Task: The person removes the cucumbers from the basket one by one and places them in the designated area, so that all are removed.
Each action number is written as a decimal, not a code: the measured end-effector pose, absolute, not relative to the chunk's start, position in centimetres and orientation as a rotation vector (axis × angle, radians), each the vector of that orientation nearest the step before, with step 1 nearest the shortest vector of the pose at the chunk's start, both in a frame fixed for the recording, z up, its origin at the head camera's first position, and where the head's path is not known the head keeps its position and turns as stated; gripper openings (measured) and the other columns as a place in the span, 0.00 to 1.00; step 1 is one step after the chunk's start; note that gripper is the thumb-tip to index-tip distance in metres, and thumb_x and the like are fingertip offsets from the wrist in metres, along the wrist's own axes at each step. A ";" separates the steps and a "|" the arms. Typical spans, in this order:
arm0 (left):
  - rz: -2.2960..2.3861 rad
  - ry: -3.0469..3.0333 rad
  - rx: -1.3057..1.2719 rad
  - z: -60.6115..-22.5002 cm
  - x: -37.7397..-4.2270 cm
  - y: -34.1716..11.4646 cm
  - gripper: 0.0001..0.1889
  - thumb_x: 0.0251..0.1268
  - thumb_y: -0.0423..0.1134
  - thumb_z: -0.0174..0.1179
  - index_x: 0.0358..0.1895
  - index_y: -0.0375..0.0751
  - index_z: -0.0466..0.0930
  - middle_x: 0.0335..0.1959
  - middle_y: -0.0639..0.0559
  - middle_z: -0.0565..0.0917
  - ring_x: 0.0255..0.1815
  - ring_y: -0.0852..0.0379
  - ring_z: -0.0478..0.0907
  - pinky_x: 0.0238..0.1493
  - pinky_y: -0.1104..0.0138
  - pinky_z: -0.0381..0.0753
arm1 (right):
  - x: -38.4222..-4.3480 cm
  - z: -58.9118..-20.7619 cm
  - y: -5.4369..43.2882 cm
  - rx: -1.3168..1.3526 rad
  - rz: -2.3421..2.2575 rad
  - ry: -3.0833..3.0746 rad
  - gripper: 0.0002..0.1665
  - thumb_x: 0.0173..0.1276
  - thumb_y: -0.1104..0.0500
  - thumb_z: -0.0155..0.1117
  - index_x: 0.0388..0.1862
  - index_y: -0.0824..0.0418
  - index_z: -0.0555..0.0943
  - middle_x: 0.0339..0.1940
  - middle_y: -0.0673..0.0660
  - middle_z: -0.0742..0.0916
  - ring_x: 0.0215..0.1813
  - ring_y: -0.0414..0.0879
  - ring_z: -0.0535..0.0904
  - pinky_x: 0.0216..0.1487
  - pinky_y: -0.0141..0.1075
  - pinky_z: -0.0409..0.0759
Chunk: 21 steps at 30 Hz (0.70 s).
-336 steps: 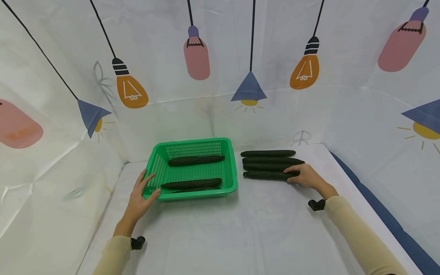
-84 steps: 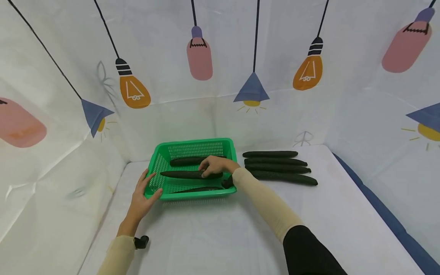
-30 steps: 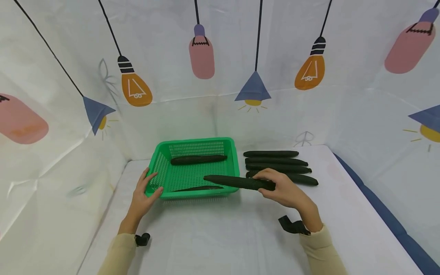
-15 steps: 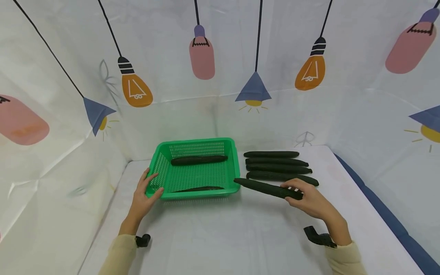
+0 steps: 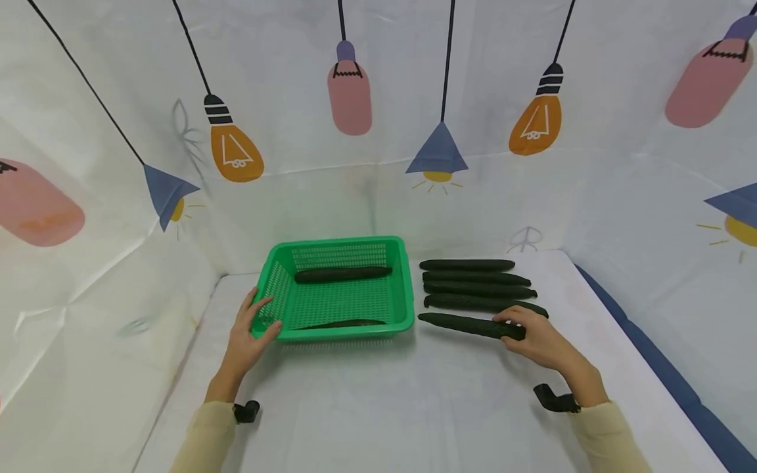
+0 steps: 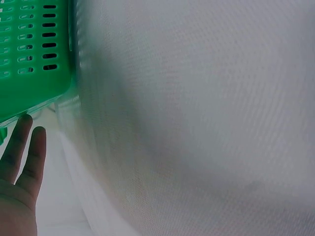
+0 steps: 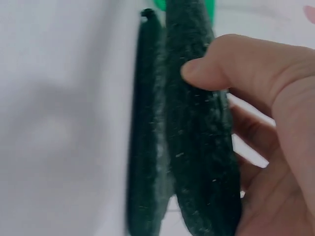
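My right hand [image 5: 541,340] pinches a dark green cucumber [image 5: 467,324] near its right end, thumb on one side and fingers on the other in the right wrist view. It lies close in front of a row of several more cucumbers [image 5: 478,288] on the white table. At the left, my left hand [image 5: 241,345] rests its spread, straight fingers against the left side of a green plastic basket [image 5: 408,302]. Inside the basket, one cucumber [image 5: 343,274] lies toward the back. Another cucumber [image 5: 349,323] lies along the front wall, partly hidden by the rim.
White cloth with printed lamps [image 5: 437,154] hangs behind the table [image 5: 378,407] and along both sides. Blue fabric [image 5: 639,335] shows past the table's right edge. A small black camera is strapped to each wrist.
The right hand has carried one cucumber out of the basket to the right and lowered it in front of the row. The left hand has stayed at the basket.
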<state>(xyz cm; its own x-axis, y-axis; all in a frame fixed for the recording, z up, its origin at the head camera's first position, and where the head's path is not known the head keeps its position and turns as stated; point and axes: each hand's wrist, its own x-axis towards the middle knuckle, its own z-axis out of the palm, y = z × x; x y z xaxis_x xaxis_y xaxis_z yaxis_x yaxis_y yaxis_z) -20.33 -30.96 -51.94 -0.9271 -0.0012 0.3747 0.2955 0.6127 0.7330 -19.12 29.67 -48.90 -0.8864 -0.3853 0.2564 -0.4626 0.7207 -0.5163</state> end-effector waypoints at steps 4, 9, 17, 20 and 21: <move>-1.233 -2.504 -0.233 -51.9 -20.4 -31.0 0.32 0.65 0.40 0.69 0.72 0.41 0.72 0.85 0.41 0.52 0.84 0.34 0.46 0.71 0.25 0.53 | -20.1 -50.0 30.1 0.732 0.883 -2.750 0.23 0.57 0.69 0.76 0.53 0.57 0.86 0.50 0.52 0.88 0.50 0.54 0.84 0.49 0.47 0.85; -1.233 -2.502 -0.223 -51.8 -20.4 -31.1 0.32 0.65 0.40 0.70 0.72 0.42 0.73 0.85 0.42 0.52 0.84 0.34 0.46 0.71 0.26 0.52 | -21.1 -51.0 31.3 0.692 0.853 -2.766 0.23 0.57 0.68 0.76 0.53 0.57 0.86 0.52 0.55 0.88 0.50 0.55 0.84 0.50 0.49 0.84; -1.229 -2.504 -0.225 -51.8 -20.4 -31.2 0.32 0.65 0.40 0.69 0.72 0.42 0.72 0.85 0.40 0.52 0.84 0.34 0.46 0.71 0.25 0.52 | -22.1 -51.5 32.7 0.632 0.887 -2.841 0.22 0.59 0.66 0.76 0.54 0.61 0.86 0.55 0.63 0.88 0.58 0.65 0.82 0.57 0.61 0.80; -1.236 -2.507 -0.223 -51.9 -20.4 -31.1 0.32 0.65 0.40 0.69 0.72 0.42 0.73 0.84 0.40 0.52 0.85 0.34 0.45 0.71 0.25 0.52 | -22.3 -51.8 32.9 0.629 0.880 -2.852 0.21 0.59 0.65 0.77 0.53 0.61 0.87 0.54 0.63 0.88 0.58 0.65 0.82 0.57 0.61 0.80; -1.235 -2.507 -0.223 -51.9 -20.4 -31.1 0.32 0.65 0.40 0.69 0.72 0.42 0.73 0.84 0.40 0.52 0.84 0.34 0.45 0.71 0.25 0.52 | -22.4 -52.0 33.0 0.625 0.880 -2.854 0.21 0.59 0.66 0.77 0.53 0.61 0.87 0.54 0.62 0.88 0.58 0.65 0.82 0.57 0.61 0.80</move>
<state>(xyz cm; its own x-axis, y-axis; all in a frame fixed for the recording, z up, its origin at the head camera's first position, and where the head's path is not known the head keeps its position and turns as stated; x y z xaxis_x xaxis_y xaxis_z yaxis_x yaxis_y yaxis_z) -20.36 -31.11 -51.91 -0.9312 -0.0074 0.3643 0.2843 0.6106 0.7392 -22.36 32.99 -51.96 -0.9121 -0.3567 0.2019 -0.4084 0.7500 -0.5202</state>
